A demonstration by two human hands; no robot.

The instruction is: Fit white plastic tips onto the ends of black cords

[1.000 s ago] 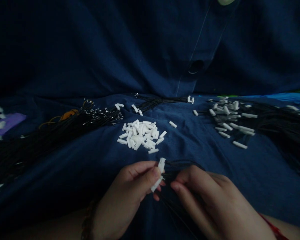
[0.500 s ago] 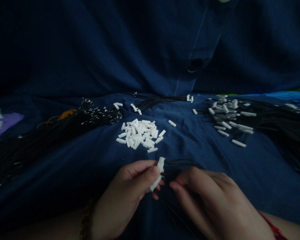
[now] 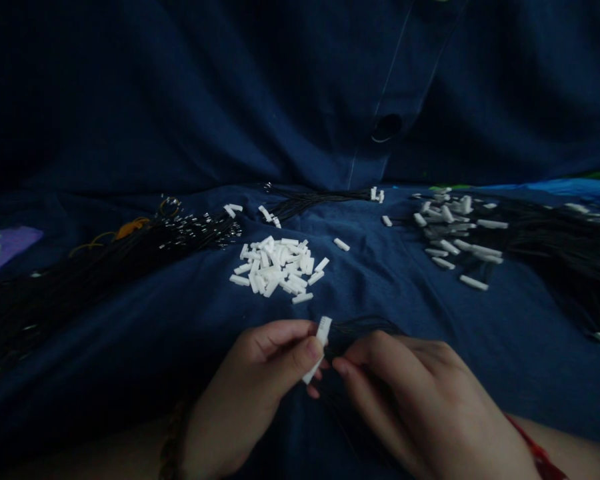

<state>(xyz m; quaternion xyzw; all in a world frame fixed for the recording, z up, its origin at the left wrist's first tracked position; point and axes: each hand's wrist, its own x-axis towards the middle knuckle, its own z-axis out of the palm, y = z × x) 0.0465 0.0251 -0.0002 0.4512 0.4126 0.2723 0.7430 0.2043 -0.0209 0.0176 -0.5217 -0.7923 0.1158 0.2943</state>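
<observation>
My left hand pinches a white plastic connector strip upright between thumb and fingers. My right hand sits just beside it, its fingertips gathering thin black wires whose ends run to the strip. The exact wire ends are hidden behind my fingers. A loose pile of white connector pieces lies on the blue cloth straight ahead, beyond both hands.
Bundles of black wires with metal terminals lie to the left. Further black wires with white connectors attached lie at right. Another small wire bunch lies at the far edge. Blue fabric rises behind.
My right fingertips have shifted slightly left, closer to the white strip. The whole scene has drifted a little left and up in view. The left hand keeps the same hold.
</observation>
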